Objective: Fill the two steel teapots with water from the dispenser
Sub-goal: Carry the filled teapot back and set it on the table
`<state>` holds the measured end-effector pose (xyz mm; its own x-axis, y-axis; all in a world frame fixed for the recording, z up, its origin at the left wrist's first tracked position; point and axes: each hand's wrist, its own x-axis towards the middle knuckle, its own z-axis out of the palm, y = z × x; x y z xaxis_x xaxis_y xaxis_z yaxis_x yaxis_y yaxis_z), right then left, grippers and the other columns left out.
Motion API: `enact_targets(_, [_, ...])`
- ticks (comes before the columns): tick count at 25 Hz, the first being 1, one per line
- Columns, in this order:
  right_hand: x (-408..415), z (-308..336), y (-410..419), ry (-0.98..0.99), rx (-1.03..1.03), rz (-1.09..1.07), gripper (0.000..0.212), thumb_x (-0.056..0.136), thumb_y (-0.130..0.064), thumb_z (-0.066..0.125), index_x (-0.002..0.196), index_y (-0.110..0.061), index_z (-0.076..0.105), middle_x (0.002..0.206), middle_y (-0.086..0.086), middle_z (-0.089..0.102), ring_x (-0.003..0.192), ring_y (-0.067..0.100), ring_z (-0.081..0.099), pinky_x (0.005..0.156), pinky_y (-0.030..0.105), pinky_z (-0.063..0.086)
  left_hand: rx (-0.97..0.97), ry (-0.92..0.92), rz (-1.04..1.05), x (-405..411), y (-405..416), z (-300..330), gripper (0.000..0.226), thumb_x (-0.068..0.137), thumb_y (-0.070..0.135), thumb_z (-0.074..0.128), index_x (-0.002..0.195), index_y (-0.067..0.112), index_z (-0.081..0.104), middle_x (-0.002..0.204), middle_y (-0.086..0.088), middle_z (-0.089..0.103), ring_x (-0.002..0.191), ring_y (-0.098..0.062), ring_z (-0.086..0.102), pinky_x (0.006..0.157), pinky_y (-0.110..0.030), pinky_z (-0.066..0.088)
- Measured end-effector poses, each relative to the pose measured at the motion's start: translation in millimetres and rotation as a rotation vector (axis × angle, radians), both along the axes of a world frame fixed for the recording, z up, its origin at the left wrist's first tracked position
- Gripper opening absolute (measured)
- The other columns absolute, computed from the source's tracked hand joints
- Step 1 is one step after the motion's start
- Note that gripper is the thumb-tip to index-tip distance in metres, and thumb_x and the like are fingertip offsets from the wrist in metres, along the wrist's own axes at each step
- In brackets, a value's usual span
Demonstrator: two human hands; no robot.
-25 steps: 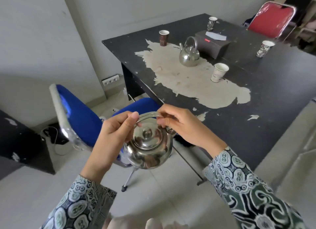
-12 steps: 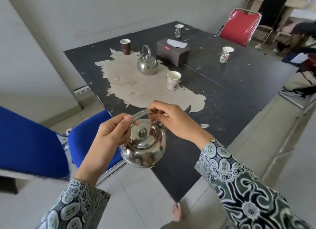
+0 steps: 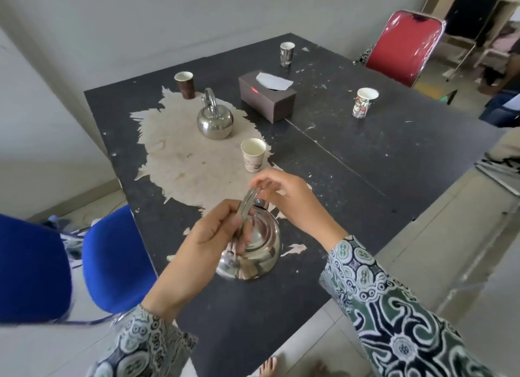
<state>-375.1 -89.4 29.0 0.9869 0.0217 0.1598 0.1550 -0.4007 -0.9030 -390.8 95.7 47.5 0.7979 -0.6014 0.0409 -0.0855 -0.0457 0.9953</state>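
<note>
A round steel teapot (image 3: 257, 252) is at the near part of the black table (image 3: 365, 157); I cannot tell whether it rests on the top or hangs just above it. My left hand (image 3: 209, 244) is closed around the lower end of its arched handle. My right hand (image 3: 289, 199) pinches the handle's top from the far side. A second steel teapot (image 3: 215, 120) stands upright farther back on the worn pale patch, untouched. No water dispenser is in view.
Several paper cups stand on the table, the nearest one (image 3: 253, 154) just beyond my hands. A brown tissue box (image 3: 267, 95) sits mid-table. A blue chair (image 3: 112, 261) is at the left edge, a red chair (image 3: 405, 44) at the far right.
The teapot has travelled from over the blue chair to over the table's near part. My left hand has slid lower on the handle. The view has swung right.
</note>
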Motion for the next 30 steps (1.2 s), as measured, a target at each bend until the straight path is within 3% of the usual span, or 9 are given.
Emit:
enact_targets(3, [10, -4, -47, 0.022, -0.077, -0.224, 0.018, 0.074, -0.035, 0.068, 0.072, -0.023, 0.054, 0.071, -0.012, 0.059, 0.067, 0.006, 0.056, 0.071, 0.038, 0.050, -0.024, 0.038, 0.027, 1, -54, -3, 0.024, 0.090, 0.019, 0.039, 0.104, 0.009, 0.056, 0.081, 0.001, 0.065, 0.077, -0.023, 0.057, 0.079, -0.035, 0.049])
enact_targets(6, [21, -2, -90, 0.096, -0.158, -0.204, 0.024, 0.075, -0.042, 0.057, 0.059, -0.026, 0.050, 0.057, -0.008, 0.056, 0.053, 0.006, 0.048, 0.062, 0.037, 0.046, -0.057, 0.051, 0.105, 3, -113, -13, 0.022, 0.092, 0.015, 0.041, 0.108, 0.013, 0.057, 0.095, -0.006, 0.069, 0.093, -0.027, 0.063, 0.087, -0.039, 0.050])
enact_targets(10, [30, 11, -160, 0.192, 0.030, 0.050, 0.025, 0.092, -0.020, 0.048, 0.079, -0.008, 0.066, 0.071, -0.005, 0.065, 0.066, 0.000, 0.059, 0.064, 0.010, 0.044, -0.078, 0.062, 0.307, 11, -196, -26, 0.022, 0.095, 0.012, 0.042, 0.112, 0.013, 0.055, 0.102, -0.010, 0.069, 0.099, -0.024, 0.065, 0.093, -0.041, 0.050])
enact_targets(13, [34, 15, -210, 0.320, 0.117, 0.150, 0.027, 0.094, -0.030, 0.046, 0.102, -0.015, 0.068, 0.095, -0.007, 0.070, 0.087, -0.004, 0.063, 0.080, 0.012, 0.046, -0.042, 0.047, 0.410, 22, -250, -31, 0.021, 0.094, 0.013, 0.043, 0.110, 0.015, 0.056, 0.103, -0.011, 0.068, 0.100, -0.022, 0.064, 0.093, -0.042, 0.049])
enact_targets(15, [42, 14, -236, 0.363, 0.158, 0.154, 0.027, 0.092, -0.031, 0.051, 0.110, -0.019, 0.065, 0.102, -0.008, 0.070, 0.094, -0.002, 0.063, 0.086, 0.017, 0.047, 0.003, 0.030, 0.444, 33, -280, -30, 0.022, 0.095, 0.007, 0.043, 0.109, 0.015, 0.057, 0.101, -0.007, 0.069, 0.097, -0.018, 0.066, 0.090, -0.037, 0.051])
enact_targets(19, [65, 10, -270, 0.348, 0.277, 0.078, 0.021, 0.087, -0.020, 0.059, 0.106, -0.020, 0.066, 0.091, -0.003, 0.071, 0.080, 0.001, 0.065, 0.066, 0.011, 0.049, 0.217, -0.049, 0.460, 65, -319, -22, 0.018, 0.089, 0.011, 0.056, 0.096, 0.027, 0.061, 0.084, 0.010, 0.072, 0.082, 0.000, 0.066, 0.074, -0.012, 0.048])
enact_targets(22, [92, 11, -290, 0.319, 0.304, 0.030, 0.020, 0.083, -0.027, 0.063, 0.102, -0.022, 0.068, 0.092, -0.001, 0.071, 0.085, 0.005, 0.067, 0.071, 0.014, 0.049, 0.327, -0.163, 0.472, 95, -339, -13, 0.008, 0.082, 0.023, 0.066, 0.089, 0.026, 0.064, 0.078, 0.010, 0.072, 0.074, 0.000, 0.065, 0.068, -0.012, 0.048])
enact_targets(25, [124, 16, -313, 0.333, 0.333, -0.015, 0.026, 0.081, -0.029, 0.065, 0.104, -0.018, 0.066, 0.100, -0.001, 0.070, 0.096, 0.010, 0.065, 0.073, 0.017, 0.048, 0.392, -0.222, 0.513, 128, -357, -8, 0.012, 0.078, 0.031, 0.069, 0.089, 0.027, 0.066, 0.077, 0.013, 0.072, 0.075, 0.001, 0.065, 0.074, -0.023, 0.053])
enact_targets(30, [194, 29, -357, 0.306, 0.424, 0.022, 0.018, 0.086, -0.014, 0.059, 0.100, -0.013, 0.070, 0.099, 0.009, 0.073, 0.102, 0.027, 0.065, 0.097, 0.042, 0.049, 0.461, -0.308, 0.569, 186, -394, -3, 0.010, 0.082, 0.037, 0.064, 0.092, 0.037, 0.064, 0.081, 0.020, 0.071, 0.078, 0.005, 0.063, 0.077, -0.036, 0.054])
